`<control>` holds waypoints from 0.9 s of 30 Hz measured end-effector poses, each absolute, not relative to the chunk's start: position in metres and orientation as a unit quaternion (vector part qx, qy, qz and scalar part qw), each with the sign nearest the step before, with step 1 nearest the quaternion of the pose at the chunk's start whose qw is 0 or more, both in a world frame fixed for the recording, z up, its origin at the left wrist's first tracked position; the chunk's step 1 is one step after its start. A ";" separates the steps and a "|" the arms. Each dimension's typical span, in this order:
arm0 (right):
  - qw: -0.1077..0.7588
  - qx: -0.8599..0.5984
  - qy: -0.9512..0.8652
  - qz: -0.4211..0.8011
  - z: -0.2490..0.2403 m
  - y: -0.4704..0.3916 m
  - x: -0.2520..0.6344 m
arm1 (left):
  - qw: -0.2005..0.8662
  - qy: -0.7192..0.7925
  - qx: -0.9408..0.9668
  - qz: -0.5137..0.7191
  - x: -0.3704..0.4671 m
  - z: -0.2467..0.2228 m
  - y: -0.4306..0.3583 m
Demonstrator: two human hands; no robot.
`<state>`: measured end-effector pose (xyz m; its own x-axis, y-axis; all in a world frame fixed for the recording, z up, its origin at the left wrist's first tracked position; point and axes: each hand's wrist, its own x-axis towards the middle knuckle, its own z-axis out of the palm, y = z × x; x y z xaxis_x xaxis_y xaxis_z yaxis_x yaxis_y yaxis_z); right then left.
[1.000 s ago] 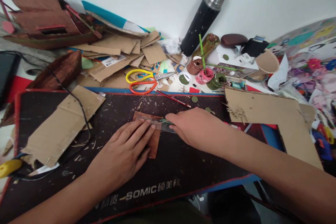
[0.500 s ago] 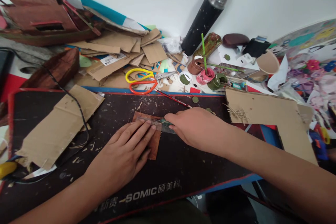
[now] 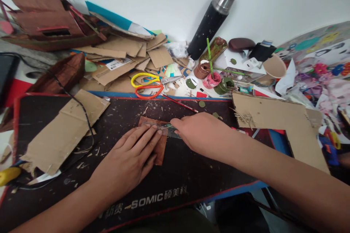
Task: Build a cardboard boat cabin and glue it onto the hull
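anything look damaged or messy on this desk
The tan rectangular cardboard piece at the left looks damaged: its near end is ragged and torn. A thin black cable lies across it. Pale, thin scraps litter the dark red-edged mat, perhaps offcuts.

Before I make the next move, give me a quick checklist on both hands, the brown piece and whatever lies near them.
1. Brown piece held down: ok, the left hand lies spread over it.
2. Clear strip across the piece: ok, left fingers on it, its end jutting past the right edge.
3. Slim tool gripped: ok, in the right hand, which mostly hides it.
4. Gap between tool tip and left hand: cannot tell, too small to make out.
5. Scissors out of the way: ok, beyond both hands.
6. Black cable away from the hands: ok, off to the left.
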<state>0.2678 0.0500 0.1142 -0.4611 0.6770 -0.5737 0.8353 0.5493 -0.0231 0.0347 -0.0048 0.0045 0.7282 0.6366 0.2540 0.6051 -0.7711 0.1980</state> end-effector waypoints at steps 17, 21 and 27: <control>0.230 0.457 0.848 -0.140 0.108 0.046 0.267 | 0.046 0.340 0.927 0.151 0.035 0.003 -0.006; 0.235 0.461 0.844 -0.144 0.108 0.047 0.268 | 0.052 0.341 0.926 0.150 0.034 0.003 -0.006; 0.250 0.467 0.835 -0.149 0.109 0.048 0.268 | 0.051 0.339 0.926 0.155 0.034 0.002 -0.006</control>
